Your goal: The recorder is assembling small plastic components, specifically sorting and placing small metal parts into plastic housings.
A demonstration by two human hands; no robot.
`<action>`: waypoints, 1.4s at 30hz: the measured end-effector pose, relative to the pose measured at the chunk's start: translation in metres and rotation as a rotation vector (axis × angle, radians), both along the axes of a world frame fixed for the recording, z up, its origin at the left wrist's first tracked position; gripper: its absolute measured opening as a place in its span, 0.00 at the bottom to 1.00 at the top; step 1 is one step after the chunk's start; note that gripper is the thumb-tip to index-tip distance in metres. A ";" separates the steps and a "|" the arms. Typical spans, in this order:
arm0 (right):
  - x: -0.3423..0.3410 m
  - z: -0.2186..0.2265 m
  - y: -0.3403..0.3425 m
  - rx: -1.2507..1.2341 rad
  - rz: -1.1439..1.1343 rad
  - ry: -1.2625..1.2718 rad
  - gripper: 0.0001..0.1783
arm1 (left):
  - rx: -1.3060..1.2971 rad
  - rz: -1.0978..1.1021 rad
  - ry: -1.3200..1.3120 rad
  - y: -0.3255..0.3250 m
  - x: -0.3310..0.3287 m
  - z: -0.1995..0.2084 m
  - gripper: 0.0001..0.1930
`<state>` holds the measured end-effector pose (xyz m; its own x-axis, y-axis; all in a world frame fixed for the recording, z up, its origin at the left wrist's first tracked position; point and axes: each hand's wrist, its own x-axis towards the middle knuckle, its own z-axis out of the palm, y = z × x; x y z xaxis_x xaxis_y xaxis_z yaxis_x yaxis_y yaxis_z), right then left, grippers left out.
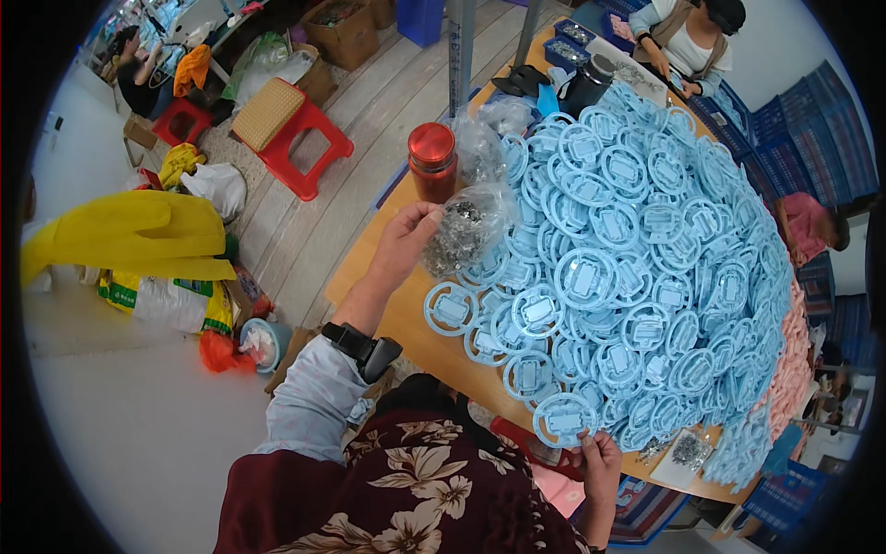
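Note:
My left hand (404, 242) grips the top of a clear plastic bag of small metal parts (464, 231) at the near left edge of the wooden table (392, 309). Beside it stands a red jar with a metallic red lid (433, 162). My right hand (600, 454) holds a light blue round plastic frame (565, 420) at the table's near edge. A large heap of the same blue round frames (646, 249) covers most of the tabletop.
A heap of pink frames (792, 369) lies along the right edge. A second clear bag (480, 143) and a black jar (585, 85) stand further back. Another person (688, 37) works at the far end. Red stools (305, 148), sacks and boxes crowd the floor on the left.

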<state>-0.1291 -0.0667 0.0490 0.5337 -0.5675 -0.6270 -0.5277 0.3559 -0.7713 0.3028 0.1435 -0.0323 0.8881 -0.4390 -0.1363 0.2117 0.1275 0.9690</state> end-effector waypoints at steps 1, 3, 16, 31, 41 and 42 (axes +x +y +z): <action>-0.001 -0.001 -0.001 0.007 0.000 -0.005 0.06 | 0.003 -0.014 -0.011 0.001 0.001 0.000 0.09; -0.003 -0.003 -0.002 0.020 -0.004 -0.014 0.07 | -0.004 -0.061 -0.015 0.005 0.003 0.000 0.09; 0.000 -0.003 0.002 0.002 0.027 0.010 0.08 | 0.041 -0.299 0.009 0.003 0.015 0.001 0.10; 0.000 -0.006 0.003 0.038 -0.050 -0.009 0.06 | 0.420 -0.114 -0.425 -0.049 0.024 0.003 0.17; -0.003 -0.010 0.002 0.047 -0.048 -0.035 0.06 | 0.507 0.151 -0.339 -0.133 0.059 0.019 0.15; -0.004 -0.011 0.003 0.043 -0.033 -0.032 0.07 | 0.503 0.200 -0.470 -0.140 0.064 0.000 0.13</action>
